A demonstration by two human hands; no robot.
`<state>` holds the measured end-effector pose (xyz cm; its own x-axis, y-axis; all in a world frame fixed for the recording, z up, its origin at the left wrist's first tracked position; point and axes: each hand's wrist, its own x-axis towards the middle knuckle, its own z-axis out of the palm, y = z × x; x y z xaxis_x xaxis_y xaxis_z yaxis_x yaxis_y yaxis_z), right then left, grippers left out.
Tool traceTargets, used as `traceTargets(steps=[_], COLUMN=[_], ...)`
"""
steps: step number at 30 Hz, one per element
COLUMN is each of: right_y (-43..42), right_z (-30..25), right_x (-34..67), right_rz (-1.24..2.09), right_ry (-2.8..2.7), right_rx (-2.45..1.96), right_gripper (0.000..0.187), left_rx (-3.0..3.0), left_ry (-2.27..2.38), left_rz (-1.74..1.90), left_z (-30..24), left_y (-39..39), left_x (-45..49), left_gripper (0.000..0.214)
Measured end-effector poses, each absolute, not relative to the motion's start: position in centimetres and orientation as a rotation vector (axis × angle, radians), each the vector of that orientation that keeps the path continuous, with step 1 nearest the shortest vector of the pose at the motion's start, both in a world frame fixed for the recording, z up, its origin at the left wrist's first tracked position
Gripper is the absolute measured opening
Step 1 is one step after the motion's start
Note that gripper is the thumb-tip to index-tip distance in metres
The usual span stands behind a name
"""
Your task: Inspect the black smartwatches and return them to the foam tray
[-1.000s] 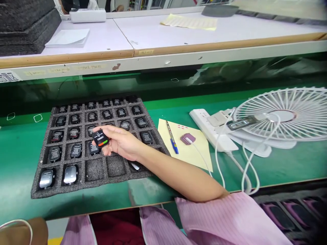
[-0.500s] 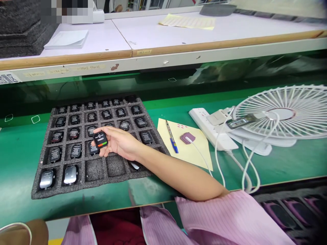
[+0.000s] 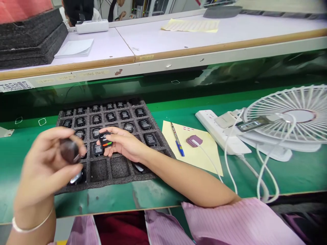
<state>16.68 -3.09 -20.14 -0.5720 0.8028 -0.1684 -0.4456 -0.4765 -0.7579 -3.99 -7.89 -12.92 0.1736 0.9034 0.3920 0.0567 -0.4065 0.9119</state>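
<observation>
A dark grey foam tray (image 3: 122,172) with a grid of pockets lies on the green bench, most pockets holding small black watch bodies (image 3: 150,138). My right hand (image 3: 125,144) hovers over the tray's middle, fingers closed on one watch body (image 3: 105,140) whose lit screen shows red and green marks. My left hand (image 3: 47,163) is raised in front of the tray's left side, pinching a small dark brownish object (image 3: 68,150) that I cannot make out.
A yellow sheet (image 3: 194,154) with a blue pen (image 3: 178,143) and a small purple puck (image 3: 194,141) on a white cable lies right of the tray. Further right sit a white power strip (image 3: 221,134) and a white fan (image 3: 288,117). A raised shelf (image 3: 178,37) runs behind.
My left hand has risen from the bottom left corner to in front of the tray, holding a small dark object. My right hand still holds the lit watch body over the tray.
</observation>
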Motion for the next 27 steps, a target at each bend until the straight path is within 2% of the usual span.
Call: traceTargets(steps=[3,7,11,16,22,27], right_y=[-3.3,-3.5,-3.6,-3.6,-3.7,-3.7], right_z=[-20.2,-20.5,-20.8,-21.0,-20.8,-20.6], right_x=[16.8,17.0,17.1,17.1,16.9,16.9], right_rz=[2.025,1.976,1.916,1.836,1.779,1.790], right_ry=[-0.881,-0.910,-0.980,-1.093,-1.141,-1.109], right_rx=[-0.674,-0.662,-0.670,-0.652,-0.659,-0.665], right_gripper=[0.034,0.045,0.055,0.055,0.051,0.055], left_rx=[1.547,1.455,1.420,1.322,1.307,1.306], left_ry=[1.074,1.164,1.077,1.005,1.024,1.014], left_rz=[1.331,1.255,1.266,1.225,1.250,1.254], left_z=[-15.6,-18.7,-19.2,-18.9,-19.0,-19.0], left_y=[-6.8,-5.7,-5.7,-6.0,-6.0,-6.1], left_x=[-3.1,-2.5,-2.9,-2.9,-2.4,-2.3], left_gripper=[0.051,0.053,0.061,0.069,0.050,0.056])
